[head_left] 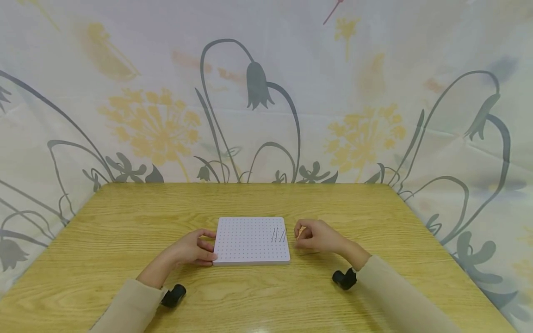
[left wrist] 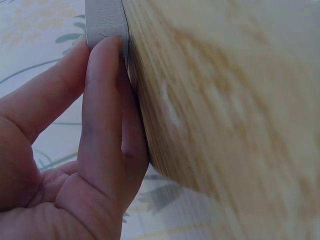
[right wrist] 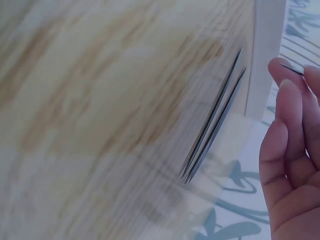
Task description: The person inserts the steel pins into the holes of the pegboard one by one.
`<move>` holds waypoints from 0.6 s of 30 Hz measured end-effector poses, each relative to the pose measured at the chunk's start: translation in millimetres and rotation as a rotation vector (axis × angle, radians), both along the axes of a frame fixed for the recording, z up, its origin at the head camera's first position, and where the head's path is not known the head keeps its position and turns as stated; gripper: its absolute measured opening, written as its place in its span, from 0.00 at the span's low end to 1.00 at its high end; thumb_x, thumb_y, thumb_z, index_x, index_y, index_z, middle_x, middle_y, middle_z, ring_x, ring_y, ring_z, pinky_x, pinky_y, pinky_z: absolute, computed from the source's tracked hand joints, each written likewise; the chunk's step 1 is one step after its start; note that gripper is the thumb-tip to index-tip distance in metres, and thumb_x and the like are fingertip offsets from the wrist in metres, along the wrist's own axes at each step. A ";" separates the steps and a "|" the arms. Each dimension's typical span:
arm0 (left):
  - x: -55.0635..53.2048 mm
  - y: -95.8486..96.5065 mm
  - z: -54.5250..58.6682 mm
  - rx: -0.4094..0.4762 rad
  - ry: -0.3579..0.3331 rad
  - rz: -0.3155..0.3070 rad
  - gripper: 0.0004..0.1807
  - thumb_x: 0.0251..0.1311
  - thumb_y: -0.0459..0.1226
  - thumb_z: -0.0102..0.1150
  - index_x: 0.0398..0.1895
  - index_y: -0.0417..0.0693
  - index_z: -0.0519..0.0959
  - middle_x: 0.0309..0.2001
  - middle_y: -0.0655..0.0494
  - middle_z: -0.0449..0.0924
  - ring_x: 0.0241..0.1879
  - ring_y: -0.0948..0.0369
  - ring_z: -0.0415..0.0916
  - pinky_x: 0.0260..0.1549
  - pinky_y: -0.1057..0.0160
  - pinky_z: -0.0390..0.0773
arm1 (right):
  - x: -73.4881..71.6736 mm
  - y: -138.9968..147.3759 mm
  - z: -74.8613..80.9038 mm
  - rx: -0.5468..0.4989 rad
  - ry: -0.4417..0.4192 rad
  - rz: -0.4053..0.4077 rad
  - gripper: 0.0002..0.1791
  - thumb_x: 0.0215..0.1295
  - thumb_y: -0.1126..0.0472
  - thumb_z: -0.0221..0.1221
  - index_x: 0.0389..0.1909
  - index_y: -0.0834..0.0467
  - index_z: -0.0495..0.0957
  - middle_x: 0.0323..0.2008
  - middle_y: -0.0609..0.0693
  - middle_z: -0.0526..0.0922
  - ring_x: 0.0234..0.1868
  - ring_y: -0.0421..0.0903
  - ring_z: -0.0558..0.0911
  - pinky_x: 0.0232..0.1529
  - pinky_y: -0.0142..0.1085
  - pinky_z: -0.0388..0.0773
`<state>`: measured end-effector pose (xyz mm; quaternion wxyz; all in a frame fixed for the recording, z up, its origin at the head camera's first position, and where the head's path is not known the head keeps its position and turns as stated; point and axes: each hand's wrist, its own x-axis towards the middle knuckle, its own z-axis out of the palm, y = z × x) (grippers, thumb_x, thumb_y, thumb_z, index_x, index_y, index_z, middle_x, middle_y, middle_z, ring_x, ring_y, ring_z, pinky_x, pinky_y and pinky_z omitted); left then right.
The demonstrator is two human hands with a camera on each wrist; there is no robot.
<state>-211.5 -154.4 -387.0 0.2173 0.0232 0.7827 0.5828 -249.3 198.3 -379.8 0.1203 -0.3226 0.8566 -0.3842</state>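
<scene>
A white board with a grid of small dots or holes lies flat on the table. Several thin dark needles stand tilted in its right part. My left hand grips the board's left edge, thumb near the front corner; the left wrist view shows fingertips against the board's side. Just off the right edge, my right hand pinches a thin dark needle between thumb and forefinger, seen in the right wrist view. Below that hand, thin metal needles lie side by side on the tabletop beside the board.
The wooden table reaches back to a flower-patterned cloth. Black wrist cameras sit under the left cuff and the right cuff, close above the tabletop.
</scene>
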 end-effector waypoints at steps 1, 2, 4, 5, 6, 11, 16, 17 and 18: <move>0.1 0.0 0.2 0.000 0.000 -0.001 0.32 0.51 0.21 0.62 0.59 0.29 0.60 0.39 0.40 0.70 0.32 0.55 0.76 0.33 0.57 0.82 | 0.2 -0.6 0.0 -0.015 -0.013 -0.001 0.07 0.60 0.68 0.60 0.35 0.62 0.72 0.25 0.52 0.83 0.26 0.43 0.79 0.26 0.29 0.73; 0.1 0.0 0.4 0.000 0.000 -0.001 0.32 0.51 0.21 0.62 0.59 0.29 0.60 0.39 0.40 0.70 0.32 0.55 0.76 0.33 0.57 0.82 | 0.3 -1.0 -0.2 -0.032 -0.027 -0.003 0.06 0.61 0.68 0.59 0.35 0.62 0.72 0.26 0.53 0.83 0.27 0.44 0.80 0.27 0.29 0.74; 0.2 0.2 0.8 0.000 0.000 -0.001 0.32 0.51 0.21 0.62 0.59 0.29 0.60 0.39 0.40 0.70 0.32 0.55 0.76 0.33 0.57 0.82 | 1.0 -1.9 0.0 -0.069 -0.058 -0.008 0.04 0.63 0.68 0.57 0.36 0.63 0.71 0.28 0.55 0.83 0.28 0.47 0.80 0.28 0.32 0.77; 0.3 0.3 0.9 -0.001 0.000 -0.001 0.32 0.51 0.21 0.62 0.59 0.29 0.60 0.39 0.40 0.70 0.32 0.55 0.76 0.33 0.57 0.82 | 1.2 -2.4 -0.2 -0.087 -0.074 -0.011 0.03 0.65 0.67 0.56 0.36 0.63 0.71 0.29 0.56 0.83 0.30 0.49 0.81 0.29 0.34 0.79; 0.3 0.3 1.0 0.000 0.000 -0.001 0.32 0.51 0.21 0.62 0.59 0.29 0.60 0.39 0.40 0.70 0.32 0.55 0.76 0.33 0.57 0.82 | 1.6 -3.0 -0.1 -0.104 -0.084 -0.012 0.03 0.66 0.67 0.55 0.37 0.63 0.72 0.29 0.57 0.83 0.31 0.51 0.82 0.30 0.36 0.80; 0.1 0.3 0.9 0.004 0.000 -0.005 0.32 0.51 0.21 0.62 0.59 0.29 0.60 0.39 0.40 0.71 0.32 0.55 0.76 0.33 0.57 0.82 | 4.3 -7.8 1.3 -0.151 -0.070 -0.013 0.05 0.64 0.66 0.57 0.35 0.65 0.75 0.30 0.59 0.81 0.32 0.52 0.81 0.32 0.38 0.81; -0.1 -0.1 0.1 0.001 0.001 -0.008 0.32 0.51 0.21 0.62 0.59 0.29 0.60 0.39 0.40 0.71 0.32 0.56 0.76 0.33 0.57 0.82 | 5.8 -13.3 3.7 -0.114 0.099 -0.007 0.04 0.60 0.65 0.62 0.31 0.62 0.79 0.27 0.51 0.81 0.28 0.40 0.77 0.30 0.33 0.78; -0.2 -0.1 0.0 0.000 0.000 -0.006 0.32 0.51 0.21 0.62 0.59 0.29 0.60 0.39 0.40 0.71 0.32 0.56 0.76 0.33 0.57 0.82 | 5.6 -14.2 3.9 -0.114 0.129 -0.005 0.03 0.59 0.66 0.62 0.31 0.62 0.79 0.27 0.50 0.80 0.28 0.39 0.77 0.30 0.32 0.77; -0.2 -0.1 0.0 0.001 -0.001 -0.005 0.32 0.51 0.21 0.62 0.59 0.29 0.60 0.39 0.40 0.71 0.32 0.56 0.76 0.33 0.57 0.82 | 5.5 -15.2 3.9 -0.118 0.146 -0.007 0.03 0.58 0.67 0.63 0.31 0.62 0.78 0.26 0.49 0.80 0.28 0.39 0.77 0.30 0.32 0.77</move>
